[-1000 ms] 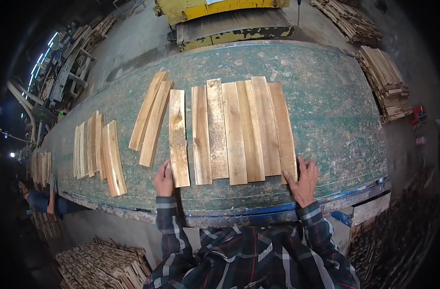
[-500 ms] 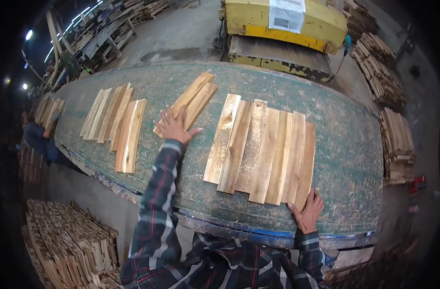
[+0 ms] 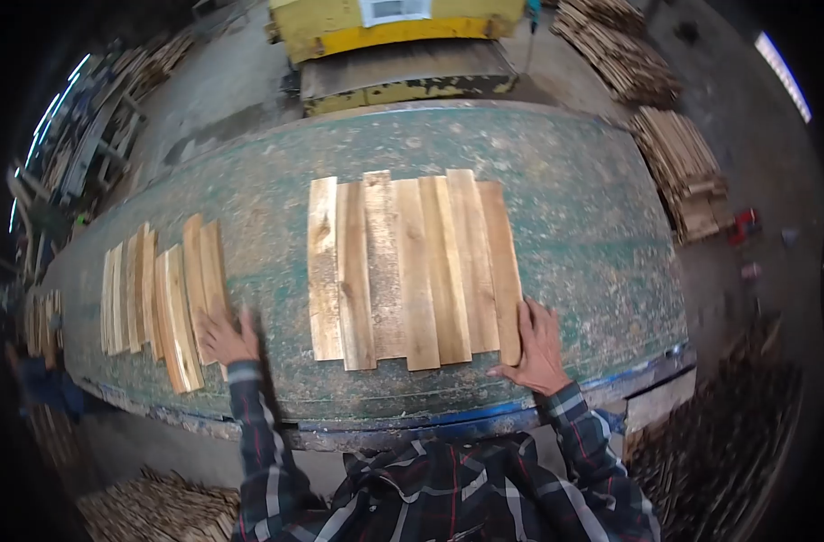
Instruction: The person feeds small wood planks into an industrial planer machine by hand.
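My left hand (image 3: 227, 339) lies with fingers spread over the lower end of two wooden slats (image 3: 204, 257) at the left. Just left of them, touching or nearly so, is a group of narrower slats (image 3: 145, 285). Before me several slats lie side by side in a panel (image 3: 416, 271) with uneven ends. My right hand (image 3: 538, 348) has the lower end of the rightmost slat (image 3: 502, 271) between its thumb and fingers, the fingers along its right edge. The panel's second slat (image 3: 355, 280) has a dark knot; the third (image 3: 383, 271) has a rough, speckled face.
The slats lie on a worn green table (image 3: 592, 271) with a blue front edge. Beyond it stands a yellow machine (image 3: 394, 41). Stacks of wood (image 3: 683, 167) rise at the right, more (image 3: 159, 510) at lower left. Another person (image 3: 51, 384) is at the far left.
My left hand has moved left, and the two slanted slats now lie beside the left group, more upright. The right hand stays at the panel's rightmost slat. The view has turned right.
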### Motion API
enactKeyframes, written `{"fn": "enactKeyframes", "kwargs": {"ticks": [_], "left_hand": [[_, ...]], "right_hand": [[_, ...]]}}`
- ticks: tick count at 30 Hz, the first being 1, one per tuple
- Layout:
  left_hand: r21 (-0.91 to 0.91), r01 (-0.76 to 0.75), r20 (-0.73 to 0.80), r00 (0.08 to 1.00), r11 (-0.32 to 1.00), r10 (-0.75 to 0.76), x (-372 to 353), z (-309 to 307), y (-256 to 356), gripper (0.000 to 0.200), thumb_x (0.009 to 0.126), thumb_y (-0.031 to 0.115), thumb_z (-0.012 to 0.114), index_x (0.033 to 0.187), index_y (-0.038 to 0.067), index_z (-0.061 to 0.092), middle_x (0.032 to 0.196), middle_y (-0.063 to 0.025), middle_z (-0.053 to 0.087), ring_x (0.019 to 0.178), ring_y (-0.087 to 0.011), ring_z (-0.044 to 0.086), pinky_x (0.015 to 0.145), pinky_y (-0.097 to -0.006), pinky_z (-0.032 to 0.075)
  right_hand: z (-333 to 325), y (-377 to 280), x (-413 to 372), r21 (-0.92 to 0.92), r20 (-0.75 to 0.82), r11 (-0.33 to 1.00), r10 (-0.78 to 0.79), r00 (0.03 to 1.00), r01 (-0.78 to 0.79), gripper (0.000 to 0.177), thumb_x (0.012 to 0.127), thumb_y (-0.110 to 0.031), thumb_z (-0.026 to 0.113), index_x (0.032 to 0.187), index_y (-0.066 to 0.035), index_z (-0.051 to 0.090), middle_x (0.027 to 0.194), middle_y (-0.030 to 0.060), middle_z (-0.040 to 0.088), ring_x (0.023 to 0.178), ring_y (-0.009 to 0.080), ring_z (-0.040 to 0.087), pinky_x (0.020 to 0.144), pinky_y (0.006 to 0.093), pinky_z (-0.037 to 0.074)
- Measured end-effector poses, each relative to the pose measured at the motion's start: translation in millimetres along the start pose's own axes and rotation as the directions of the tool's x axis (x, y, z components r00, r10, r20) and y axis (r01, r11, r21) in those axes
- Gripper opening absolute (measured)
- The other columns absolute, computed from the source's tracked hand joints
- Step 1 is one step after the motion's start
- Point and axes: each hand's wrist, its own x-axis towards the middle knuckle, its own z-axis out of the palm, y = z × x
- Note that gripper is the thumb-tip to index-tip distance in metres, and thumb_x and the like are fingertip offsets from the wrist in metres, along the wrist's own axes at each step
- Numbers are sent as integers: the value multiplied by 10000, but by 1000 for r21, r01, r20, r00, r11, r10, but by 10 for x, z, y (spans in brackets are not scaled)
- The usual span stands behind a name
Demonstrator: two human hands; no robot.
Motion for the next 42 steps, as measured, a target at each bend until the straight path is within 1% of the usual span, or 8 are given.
{"fn": "enactKeyframes", "kwargs": {"ticks": [4, 6, 12, 23, 32, 34, 37, 42], "left_hand": [[-405, -432, 148, 839, 806, 524, -951, -974, 1361, 919, 913, 775, 493, 1583, 152, 396, 1643, -288, 260, 1496, -499, 255, 1182, -693, 122], [-360, -431, 394, 734, 828, 553, -1302, -924, 1709, 947, 861, 824, 512, 1582, 219, 410, 1669, -259, 220, 1524, -490, 192, 1178, -732, 58], [-169, -549, 321, 755, 819, 572, -1328, -559, 1788, 1024, 726, 927, 541, 1566, 353, 430, 1700, -195, 185, 1561, -484, 34, 1106, -826, -34], [-356, -456, 414, 706, 816, 575, -1090, -731, 2143, 1023, 611, 956, 624, 1485, 433, 532, 1709, -198, 153, 1537, -557, -47, 1053, -850, -102], [-393, -475, 360, 708, 787, 607, 764, 282, 3496, 978, 617, 924, 668, 1449, 418, 576, 1700, -205, 180, 1507, -606, 77, 1040, -874, -54], [-352, -520, 279, 735, 778, 618, 1716, 984, 4060, 1081, 620, 988, 563, 1509, 375, 512, 1700, -201, 187, 1506, -602, 92, 1060, -871, -30], [-142, -425, 121, 889, 894, 442, 3066, 1814, 4782, 945, 795, 896, 488, 1561, 344, 429, 1695, -134, 246, 1552, -447, 171, 1140, -800, 54], [-98, -389, -80, 921, 916, 382, 2896, 1236, 4137, 654, 949, 627, 560, 1513, 301, 502, 1664, -92, 337, 1541, -365, 267, 1143, -788, 110]], "right_hand": [[193, 69, 36, 94, 38, 995, -36, 999, 32, 1264, 699, -665, 824, 1582, 27, 242, 1637, 358, 149, 1527, 513, 173, 1242, 623, 108], [261, 101, 68, 97, 24, 994, -41, 999, 39, 1250, 708, -642, 833, 1584, 25, 240, 1640, 356, 139, 1530, 507, 172, 1244, 619, 110], [234, 133, 350, -1, 39, 998, -57, 998, 57, 1191, 734, -702, 769, 1589, -31, 283, 1664, 327, 115, 1541, 518, 116, 1217, 682, 61], [301, -95, 704, 33, 43, 999, -30, 999, 29, 840, 698, -768, 747, 1391, -306, 639, 1656, 335, 156, 1501, 609, 109, 1178, 737, 94], [187, 694, 3000, -124, 4, 988, -96, 995, 96, 885, 721, -818, 687, 1391, -239, 660, 1640, 356, 193, 1483, 620, 176, 1190, 702, 148], [273, 1153, 4305, -224, -79, 949, -245, 966, 222, 962, 731, -795, 695, 1503, -244, 540, 1643, 317, 225, 1527, 527, 184, 1208, 700, 114], [272, 1527, 5886, -194, -275, 980, -103, 956, 50, 889, 886, -778, 536, 1557, -200, 453, 1646, 258, 254, 1548, 387, 234, 1232, 673, 31], [81, 785, 4983, 67, -107, 931, -350, 931, 358, 518, 998, -486, 606, 1304, -72, 665, 1448, 231, 549, 1404, 397, 447, 1228, 610, 191]]}}
